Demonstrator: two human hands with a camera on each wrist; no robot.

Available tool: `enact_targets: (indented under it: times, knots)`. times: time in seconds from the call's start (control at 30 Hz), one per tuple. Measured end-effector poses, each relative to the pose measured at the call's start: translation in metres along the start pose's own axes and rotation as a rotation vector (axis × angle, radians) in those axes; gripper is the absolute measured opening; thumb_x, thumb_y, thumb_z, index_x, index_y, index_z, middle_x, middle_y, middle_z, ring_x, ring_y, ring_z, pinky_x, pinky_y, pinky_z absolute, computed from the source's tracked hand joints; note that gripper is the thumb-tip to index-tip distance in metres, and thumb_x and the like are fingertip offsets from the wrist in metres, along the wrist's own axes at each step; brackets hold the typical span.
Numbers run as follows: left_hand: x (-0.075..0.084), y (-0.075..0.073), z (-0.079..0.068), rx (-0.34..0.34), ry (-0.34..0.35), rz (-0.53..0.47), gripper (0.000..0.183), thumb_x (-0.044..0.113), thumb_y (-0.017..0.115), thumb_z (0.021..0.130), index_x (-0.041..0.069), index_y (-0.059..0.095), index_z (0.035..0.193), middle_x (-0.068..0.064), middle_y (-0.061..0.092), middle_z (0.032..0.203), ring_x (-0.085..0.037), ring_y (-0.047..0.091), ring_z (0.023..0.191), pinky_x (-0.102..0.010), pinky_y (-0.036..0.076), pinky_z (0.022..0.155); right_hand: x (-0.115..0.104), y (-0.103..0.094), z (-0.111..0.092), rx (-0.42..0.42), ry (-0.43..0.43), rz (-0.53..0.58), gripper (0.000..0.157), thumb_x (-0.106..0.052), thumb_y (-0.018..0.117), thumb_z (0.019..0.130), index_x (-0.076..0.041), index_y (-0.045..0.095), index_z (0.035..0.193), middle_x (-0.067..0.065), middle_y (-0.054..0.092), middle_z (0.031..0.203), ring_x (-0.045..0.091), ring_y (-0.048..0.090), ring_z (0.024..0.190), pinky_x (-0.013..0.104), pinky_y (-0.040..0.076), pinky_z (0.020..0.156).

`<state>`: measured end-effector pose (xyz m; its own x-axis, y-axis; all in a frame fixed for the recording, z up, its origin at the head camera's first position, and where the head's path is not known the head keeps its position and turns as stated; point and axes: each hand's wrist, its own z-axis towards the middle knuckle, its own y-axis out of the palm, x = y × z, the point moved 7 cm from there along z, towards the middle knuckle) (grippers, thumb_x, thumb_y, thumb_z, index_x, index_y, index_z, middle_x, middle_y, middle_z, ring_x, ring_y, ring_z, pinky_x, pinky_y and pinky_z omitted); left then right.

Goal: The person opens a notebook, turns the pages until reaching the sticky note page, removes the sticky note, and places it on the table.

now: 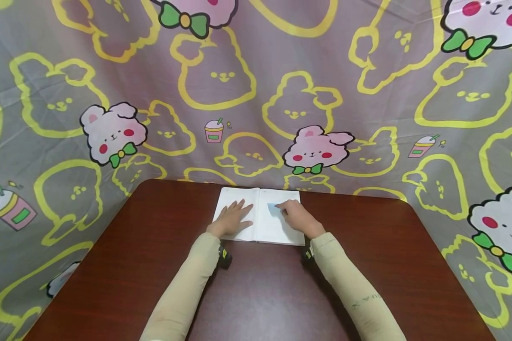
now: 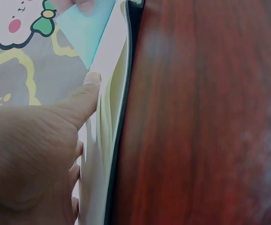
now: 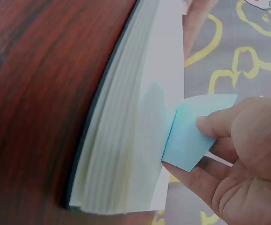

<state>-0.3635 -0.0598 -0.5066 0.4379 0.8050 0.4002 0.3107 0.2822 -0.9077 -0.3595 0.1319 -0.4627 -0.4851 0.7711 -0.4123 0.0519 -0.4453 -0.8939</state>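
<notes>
An open notebook (image 1: 266, 230) with white pages lies on the table. My left hand (image 1: 233, 219) rests on its left page with the fingers spread; in the left wrist view the thumb lies over the page near the notebook's lower edge. On the right page, my right hand (image 1: 302, 218) pinches a light blue sticky note (image 1: 272, 207) between thumb and fingers. The right wrist view shows the blue note (image 3: 184, 140) bent, standing up from the page, with its lower edge at the paper. Along the page block runs a dark cover (image 2: 120, 126).
The dark reddish-brown wooden table (image 1: 153, 246) extends to both sides and in front of the notebook. A grey curtain (image 1: 247, 113) with cartoon rabbits and yellow outlines hangs close behind the table and along its sides. Black wrist cameras (image 1: 224, 258) sit under both sleeves.
</notes>
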Motion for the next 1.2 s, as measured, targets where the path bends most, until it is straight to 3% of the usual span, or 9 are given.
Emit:
enact_targets:
  times: [0.03,0.1,0.2,0.3,0.53,0.7,0.87,1.03,1.2]
  knots:
    - [0.0,0.0,0.0,-0.002,0.0,0.006,0.065,0.044,0.047,0.106,0.017,0.028,0.162,-0.017,0.015,0.169,-0.042,0.011,0.156,-0.064,0.009,0.124,0.002,-0.002,0.0,0.016,0.023,0.031,0.031,0.006,0.053,0.097,0.004,0.072,0.122,0.022,0.075,0.102,0.015,0.035,0.059,0.03,0.039,0.059]
    - [-0.001,0.001,0.001,-0.004,0.002,0.012,0.065,0.044,0.047,0.106,0.017,0.028,0.162,-0.017,0.015,0.169,-0.042,0.012,0.156,-0.064,0.01,0.124,0.006,-0.006,0.0,0.059,0.066,0.082,0.03,0.004,0.054,0.098,0.006,0.071,0.122,0.024,0.074,0.105,0.019,0.048,0.058,0.034,0.048,0.061]
    - [-0.001,0.0,0.002,-0.005,0.004,0.019,0.065,0.044,0.047,0.106,0.017,0.028,0.162,-0.017,0.015,0.169,-0.043,0.012,0.155,-0.064,0.01,0.123,0.01,-0.014,-0.001,0.122,0.119,0.137,0.029,0.001,0.055,0.099,0.008,0.07,0.123,0.024,0.072,0.116,0.033,0.07,0.094,0.046,0.058,0.082]
    - [0.0,-0.001,0.002,-0.004,0.009,0.026,0.065,0.044,0.047,0.107,0.017,0.029,0.162,-0.018,0.016,0.169,-0.044,0.013,0.155,-0.065,0.011,0.123,0.013,-0.024,-0.002,0.189,0.159,0.181,0.029,0.0,0.056,0.099,0.008,0.069,0.124,0.024,0.069,0.124,0.037,0.065,0.117,0.05,0.055,0.092]
    - [0.002,-0.003,0.0,-0.007,0.012,0.024,0.065,0.044,0.047,0.107,0.017,0.028,0.162,-0.019,0.016,0.169,-0.044,0.013,0.155,-0.065,0.01,0.123,0.028,-0.045,-0.009,0.289,0.199,0.192,0.031,-0.001,0.055,0.101,0.007,0.067,0.128,0.025,0.068,0.126,0.031,0.066,0.097,0.042,0.051,0.075]
    - [0.001,-0.002,0.0,-0.012,0.007,0.032,0.064,0.044,0.046,0.107,0.017,0.029,0.162,-0.018,0.016,0.169,-0.043,0.013,0.155,-0.064,0.011,0.123,0.047,-0.054,-0.019,0.261,0.234,0.173,0.032,-0.004,0.054,0.102,0.003,0.066,0.132,0.024,0.068,0.127,0.025,0.063,0.077,0.036,0.049,0.066]
    - [0.002,-0.002,-0.002,-0.01,0.008,0.015,0.064,0.044,0.047,0.106,0.017,0.029,0.162,-0.017,0.016,0.169,-0.043,0.012,0.156,-0.064,0.011,0.123,0.064,-0.06,-0.033,0.213,0.217,0.117,0.032,-0.002,0.055,0.102,0.005,0.065,0.132,0.025,0.07,0.121,0.016,0.044,0.051,0.032,0.043,0.055]
    - [0.002,-0.002,-0.004,-0.004,0.017,0.005,0.064,0.043,0.048,0.107,0.016,0.03,0.162,-0.018,0.016,0.169,-0.043,0.012,0.155,-0.065,0.01,0.123,0.074,-0.065,-0.043,0.192,0.168,0.004,0.028,0.002,0.057,0.1,0.008,0.069,0.124,0.027,0.073,0.105,0.019,0.053,0.057,0.033,0.044,0.055]
    - [0.003,-0.002,-0.005,0.0,0.025,0.003,0.064,0.042,0.048,0.107,0.016,0.03,0.162,-0.019,0.016,0.169,-0.044,0.012,0.155,-0.065,0.011,0.123,0.08,-0.059,-0.048,0.12,0.119,-0.115,0.026,0.002,0.059,0.099,0.008,0.07,0.122,0.025,0.072,0.115,0.026,0.07,0.082,0.041,0.055,0.067]
